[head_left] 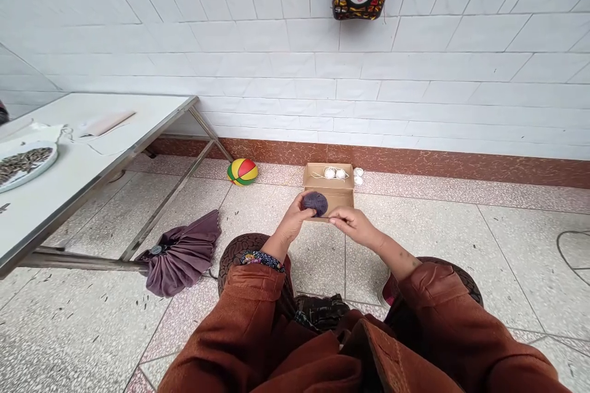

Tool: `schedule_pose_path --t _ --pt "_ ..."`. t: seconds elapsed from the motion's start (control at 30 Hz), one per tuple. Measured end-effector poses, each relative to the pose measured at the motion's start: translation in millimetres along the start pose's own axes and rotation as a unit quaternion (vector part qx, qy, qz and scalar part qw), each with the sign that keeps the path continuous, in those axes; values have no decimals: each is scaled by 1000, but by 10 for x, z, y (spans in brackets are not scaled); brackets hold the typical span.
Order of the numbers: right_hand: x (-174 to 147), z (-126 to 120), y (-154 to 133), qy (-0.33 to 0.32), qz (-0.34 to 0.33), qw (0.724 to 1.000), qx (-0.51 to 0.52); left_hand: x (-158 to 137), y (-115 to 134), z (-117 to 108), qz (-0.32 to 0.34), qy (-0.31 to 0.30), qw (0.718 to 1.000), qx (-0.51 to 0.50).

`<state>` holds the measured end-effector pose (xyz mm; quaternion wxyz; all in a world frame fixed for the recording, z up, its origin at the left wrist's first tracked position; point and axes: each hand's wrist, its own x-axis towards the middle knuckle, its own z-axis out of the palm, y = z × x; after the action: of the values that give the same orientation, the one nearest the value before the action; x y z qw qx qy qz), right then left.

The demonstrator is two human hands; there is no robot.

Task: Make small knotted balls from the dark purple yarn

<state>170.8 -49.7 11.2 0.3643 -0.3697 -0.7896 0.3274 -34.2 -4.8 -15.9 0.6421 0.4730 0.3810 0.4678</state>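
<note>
A dark purple-grey ball of yarn (316, 202) is gripped in my left hand (294, 219), fingers and thumb curled round its left side. To the right of the ball, my right hand (354, 225) is closed in a pinch; a short dark strand seems to run from the ball to its fingertips. Beneath and beyond both hands, an open cardboard box (342, 201) lies on the floor. White balls of yarn (335, 173) rest in its far part, and small white round things (358, 175) sit just outside its right edge.
A multicoloured ball (242, 172) lies by the wall. At left stands a white-topped metal table (92, 166) bearing a plate (46, 166) of dark dried pieces. A folded purple umbrella (184, 255) leans near its leg. A black basket (364, 9) hangs on the wall; a cable (565, 252) lies at right.
</note>
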Motion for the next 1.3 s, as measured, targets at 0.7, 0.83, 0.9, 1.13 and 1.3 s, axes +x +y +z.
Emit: schedule_pose_path --t 0.7,0.83,0.9,1.13,1.3 --pt "-91 212 353 -48 72 994 -62 0 83 103 3 -53 989 -138" --pt "-104 167 170 -117 -6 992 -54 63 7 55 24 8 997 -77" --pt "-87 99 76 -100 -20 995 -18 73 -22 36 21 23 999 -6" --pt "36 -194 74 76 41 995 51 -42 -72 45 -51 -206 972 99" --pt "39 -97 337 125 111 986 14 -140 -13 112 -62 -287 955 -31"
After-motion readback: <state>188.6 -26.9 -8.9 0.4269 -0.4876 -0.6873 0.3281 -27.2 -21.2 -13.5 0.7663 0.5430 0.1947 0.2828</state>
